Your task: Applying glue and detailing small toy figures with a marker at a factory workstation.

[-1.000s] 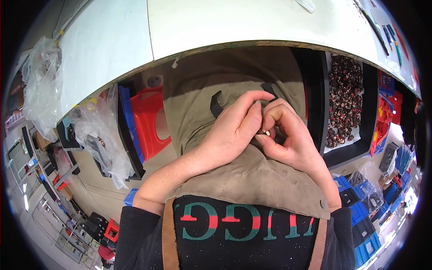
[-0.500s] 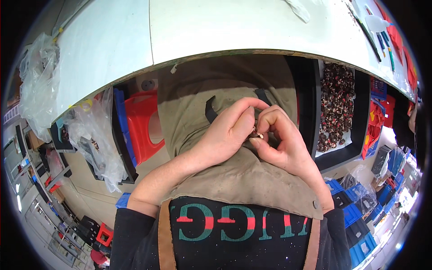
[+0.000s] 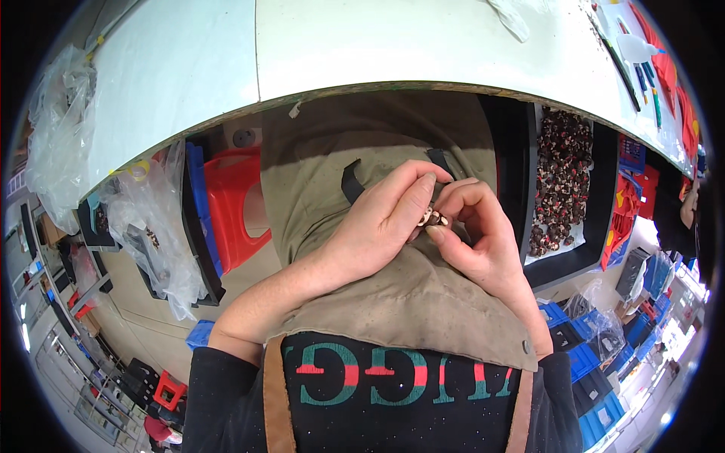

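Over my lap, my left hand (image 3: 381, 215) is closed round a small brown-and-cream piece (image 3: 433, 219), whose exact kind is too small to make out. Its top shows between the left thumb and the fingers of my right hand (image 3: 479, 230). The right thumb presses against the piece's edge, with the right index finger curled beside it. Part of the piece is hidden in the left palm. A black tray (image 3: 598, 219) to the right holds a white sheet with many similar brown, cream and red pieces.
The white table edge (image 3: 332, 92) runs across in front of me. A red stool (image 3: 226, 234), a blue crate side (image 3: 205, 211) and a clear plastic bag (image 3: 151, 226) are at the left. Pens (image 3: 647, 79) lie at the table's far right. Blue bins (image 3: 581, 362) stand lower right.
The piece has come further into sight between my hands, showing more of its brown and cream surface. My left thumb now points more upward, and the right fingers have opened a little.
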`<state>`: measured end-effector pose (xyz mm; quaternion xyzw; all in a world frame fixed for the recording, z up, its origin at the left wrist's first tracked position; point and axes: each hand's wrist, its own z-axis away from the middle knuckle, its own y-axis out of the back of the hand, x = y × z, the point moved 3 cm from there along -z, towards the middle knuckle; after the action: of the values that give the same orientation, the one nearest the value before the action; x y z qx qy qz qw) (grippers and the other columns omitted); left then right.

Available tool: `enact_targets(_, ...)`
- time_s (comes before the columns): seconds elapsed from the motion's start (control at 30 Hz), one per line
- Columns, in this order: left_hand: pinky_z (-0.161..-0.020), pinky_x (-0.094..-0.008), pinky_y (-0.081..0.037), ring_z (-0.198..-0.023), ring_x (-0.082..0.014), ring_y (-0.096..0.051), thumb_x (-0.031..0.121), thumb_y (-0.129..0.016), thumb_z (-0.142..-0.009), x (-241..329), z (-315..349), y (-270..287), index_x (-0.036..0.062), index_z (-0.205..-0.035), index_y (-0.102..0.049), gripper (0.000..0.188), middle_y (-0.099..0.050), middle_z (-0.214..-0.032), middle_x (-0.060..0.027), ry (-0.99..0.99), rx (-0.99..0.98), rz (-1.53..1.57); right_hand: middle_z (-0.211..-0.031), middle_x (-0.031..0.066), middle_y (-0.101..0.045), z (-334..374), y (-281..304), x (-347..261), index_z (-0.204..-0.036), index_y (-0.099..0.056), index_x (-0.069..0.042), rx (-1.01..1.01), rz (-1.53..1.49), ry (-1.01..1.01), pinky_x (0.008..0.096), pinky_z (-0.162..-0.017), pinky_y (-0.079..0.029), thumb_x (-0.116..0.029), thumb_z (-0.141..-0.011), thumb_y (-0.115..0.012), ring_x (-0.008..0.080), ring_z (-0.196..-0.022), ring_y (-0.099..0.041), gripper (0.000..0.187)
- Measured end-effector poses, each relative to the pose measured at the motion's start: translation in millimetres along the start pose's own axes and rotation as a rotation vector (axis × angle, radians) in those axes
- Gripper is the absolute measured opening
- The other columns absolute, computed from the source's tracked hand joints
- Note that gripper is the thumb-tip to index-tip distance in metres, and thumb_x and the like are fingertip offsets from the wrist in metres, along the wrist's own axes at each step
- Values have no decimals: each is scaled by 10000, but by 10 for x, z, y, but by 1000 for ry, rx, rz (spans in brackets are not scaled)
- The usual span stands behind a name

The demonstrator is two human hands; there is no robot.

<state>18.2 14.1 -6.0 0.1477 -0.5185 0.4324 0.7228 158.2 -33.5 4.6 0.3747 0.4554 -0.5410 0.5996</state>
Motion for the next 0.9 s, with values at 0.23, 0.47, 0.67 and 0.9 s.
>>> enact_targets(0.23,-563,-173,-362,-646,-37,-449,281,-354,-981,-15,4,22,46,-1142,-493,317,-541,-797,11,20,7,10,-889,69,-548,-25,33,-20,-894,-499,-14,9,153,123,231,-644,-451,10,-732,-659,114,-717,-538,229)
enact_targets(0.47,-626,-191,-391,-725,-45,-486,219,-319,-977,-60,1,8,32,-1157,-482,307,-549,-837,-12,-32,-1,46,-875,74,-544,-43,-15,-31,-869,-508,-20,18,180,218,248,-658,-456,26,-710,-655,139,-737,-538,222)
enact_targets(0.67,-644,-198,-397,-752,-48,-486,205,-303,-964,-75,8,-1,24,-1174,-473,324,-543,-852,-15,54,-40,156,-867,76,-539,-41,-6,-22,-848,-508,-23,0,205,255,255,-661,-449,36,-688,-656,149,-723,-530,226)
enact_targets(0.9,-634,-191,-384,-739,-45,-469,199,-305,-953,-71,3,5,37,-1181,-470,325,-527,-834,-11,68,-42,185,-868,73,-539,-54,-16,-67,-851,-510,-22,-2,199,201,254,-661,-448,37,-689,-649,149,-724,-530,222)
